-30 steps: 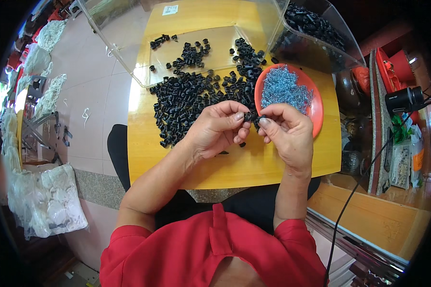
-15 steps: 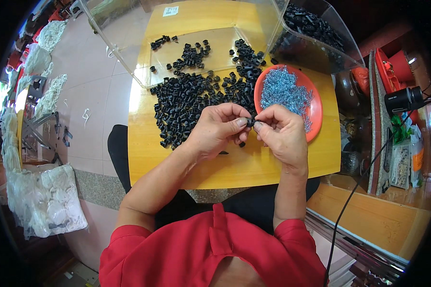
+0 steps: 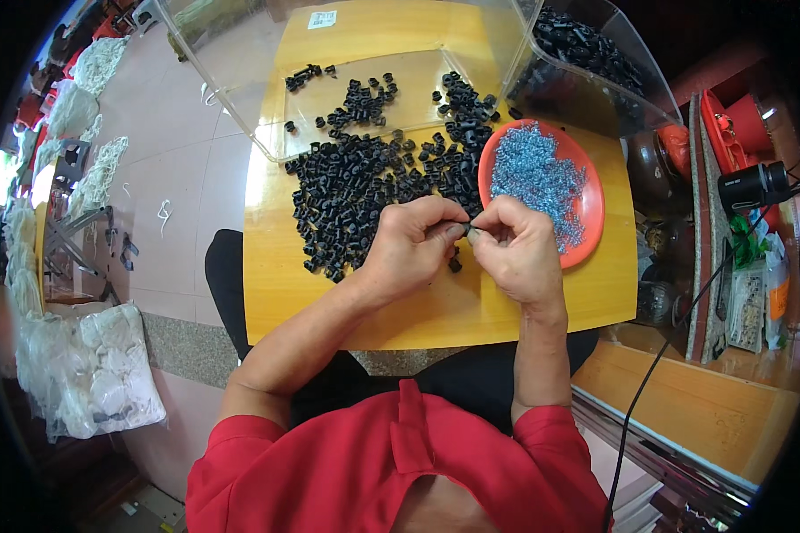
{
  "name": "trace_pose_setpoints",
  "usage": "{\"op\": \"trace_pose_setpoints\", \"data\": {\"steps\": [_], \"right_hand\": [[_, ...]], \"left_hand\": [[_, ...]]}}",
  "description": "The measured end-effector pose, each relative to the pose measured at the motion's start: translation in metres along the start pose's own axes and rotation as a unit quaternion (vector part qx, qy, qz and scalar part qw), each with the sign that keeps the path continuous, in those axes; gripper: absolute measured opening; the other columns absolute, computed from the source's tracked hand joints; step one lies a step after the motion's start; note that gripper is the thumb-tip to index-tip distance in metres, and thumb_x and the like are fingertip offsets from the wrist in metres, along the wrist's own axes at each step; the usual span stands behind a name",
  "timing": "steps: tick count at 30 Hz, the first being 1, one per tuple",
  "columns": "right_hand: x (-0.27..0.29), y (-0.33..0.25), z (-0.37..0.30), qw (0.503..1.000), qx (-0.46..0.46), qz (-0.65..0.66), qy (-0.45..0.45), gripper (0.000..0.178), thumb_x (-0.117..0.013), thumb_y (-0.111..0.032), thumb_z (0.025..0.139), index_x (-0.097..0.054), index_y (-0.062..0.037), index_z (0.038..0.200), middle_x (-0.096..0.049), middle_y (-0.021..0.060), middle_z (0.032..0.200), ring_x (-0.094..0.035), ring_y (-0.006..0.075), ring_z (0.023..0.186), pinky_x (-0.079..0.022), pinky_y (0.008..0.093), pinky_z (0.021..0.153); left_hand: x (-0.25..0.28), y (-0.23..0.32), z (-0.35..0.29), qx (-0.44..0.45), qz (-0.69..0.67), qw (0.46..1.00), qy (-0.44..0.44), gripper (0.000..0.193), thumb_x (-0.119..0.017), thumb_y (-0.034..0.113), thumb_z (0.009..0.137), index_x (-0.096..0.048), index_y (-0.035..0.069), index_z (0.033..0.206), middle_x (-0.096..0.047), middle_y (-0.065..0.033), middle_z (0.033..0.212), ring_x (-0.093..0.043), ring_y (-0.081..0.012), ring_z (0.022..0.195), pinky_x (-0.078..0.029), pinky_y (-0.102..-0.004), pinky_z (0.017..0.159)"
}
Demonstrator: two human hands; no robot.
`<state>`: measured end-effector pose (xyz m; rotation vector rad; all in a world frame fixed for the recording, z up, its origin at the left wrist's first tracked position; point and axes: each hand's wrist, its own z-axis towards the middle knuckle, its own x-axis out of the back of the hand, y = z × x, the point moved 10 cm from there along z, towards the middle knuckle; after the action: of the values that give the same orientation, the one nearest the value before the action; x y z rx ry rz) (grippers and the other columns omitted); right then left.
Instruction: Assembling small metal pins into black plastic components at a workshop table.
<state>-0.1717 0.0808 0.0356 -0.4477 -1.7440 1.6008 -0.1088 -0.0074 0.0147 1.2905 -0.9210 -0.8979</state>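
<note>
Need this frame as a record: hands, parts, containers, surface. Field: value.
left hand: pinching a small dark part, mostly hidden
right hand: pinching at the same part
black pieces: loose heap, beyond the hands
red plate: right of heap, holds small silvery-blue pieces
clear container: far right, dark pieces inside
table: yellow

- The black bits point(image 3: 338, 195) look like hard plastic with a little shine.
- The silver bits point(image 3: 538, 169) look like shiny metal.
- The plate point(image 3: 594, 222) is smooth, glossy plastic.
- The table point(image 3: 400, 327) looks like wood, smooth and shiny.
- The box point(image 3: 653, 105) is clear, shiny plastic.
- The label point(image 3: 323, 19) looks like paper.
- The shirt point(image 3: 356, 471) is matt cloth.
- The bag point(image 3: 89, 373) is thin, crinkly plastic.
</note>
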Motion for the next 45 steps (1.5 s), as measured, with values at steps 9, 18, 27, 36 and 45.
{"op": "trace_pose_setpoints", "data": {"steps": [9, 18, 27, 36, 45], "right_hand": [[-0.003, 0.015, 0.005, 0.97, -0.031, 0.22, -0.098, 0.013, -0.066, -0.002, 0.072, -0.058, 0.0015, 0.082, -0.059, 0.0051, 0.07, -0.059, 0.0109, 0.061, -0.048, 0.0199, 0.053], [-0.009, 0.006, 0.002, 0.951, -0.005, 0.27, -0.149, 0.013, -0.066, -0.001, 0.072, -0.057, 0.0027, 0.081, -0.059, 0.0057, 0.07, -0.056, 0.01, 0.06, -0.046, 0.0208, 0.054], [-0.004, 0.005, 0.004, 0.964, 0.002, 0.253, -0.082, 0.012, -0.066, -0.004, 0.074, -0.058, 0.0022, 0.079, -0.057, 0.0054, 0.068, -0.057, 0.0099, 0.057, -0.047, 0.0194, 0.049], [0.008, 0.002, 0.001, 0.991, -0.017, 0.129, -0.03, 0.011, -0.058, -0.001, 0.079, -0.06, 0.0037, 0.089, -0.06, 0.004, 0.074, -0.056, 0.0068, 0.06, -0.046, 0.0186, 0.053], [0.012, 0.014, 0.001, 0.993, -0.076, 0.079, -0.033, 0.011, -0.055, 0.001, 0.08, -0.06, 0.0054, 0.089, -0.06, 0.0058, 0.071, -0.057, 0.0083, 0.059, -0.046, 0.0183, 0.052]], "left_hand": [[0.0, 0.008, -0.001, 0.001, -0.091, 0.996, -0.021, 0.005, -0.056, 0.0, 0.08, -0.058, -0.002, 0.085, -0.058, -0.0029, 0.069, -0.053, -0.0063, 0.059, -0.043, -0.0191, 0.052], [-0.002, 0.022, -0.006, -0.067, -0.064, 0.995, -0.029, 0.006, -0.055, -0.005, 0.077, -0.058, -0.004, 0.083, -0.058, -0.0071, 0.071, -0.055, -0.0087, 0.058, -0.045, -0.021, 0.051], [0.004, 0.02, -0.007, -0.099, -0.062, 0.992, 0.055, 0.006, -0.055, -0.004, 0.08, -0.056, -0.003, 0.086, -0.057, -0.0055, 0.069, -0.054, -0.0079, 0.056, -0.044, -0.0207, 0.048], [-0.002, -0.004, 0.0, 0.035, -0.112, 0.993, -0.004, 0.01, -0.056, 0.006, 0.082, -0.056, -0.001, 0.09, -0.055, -0.0011, 0.067, -0.051, -0.0056, 0.056, -0.04, -0.0184, 0.048], [-0.007, -0.007, -0.001, 0.052, -0.109, 0.992, -0.034, 0.013, -0.056, 0.009, 0.083, -0.056, 0.0, 0.091, -0.057, -0.0014, 0.069, -0.052, -0.0057, 0.057, -0.041, -0.0186, 0.05]]}}
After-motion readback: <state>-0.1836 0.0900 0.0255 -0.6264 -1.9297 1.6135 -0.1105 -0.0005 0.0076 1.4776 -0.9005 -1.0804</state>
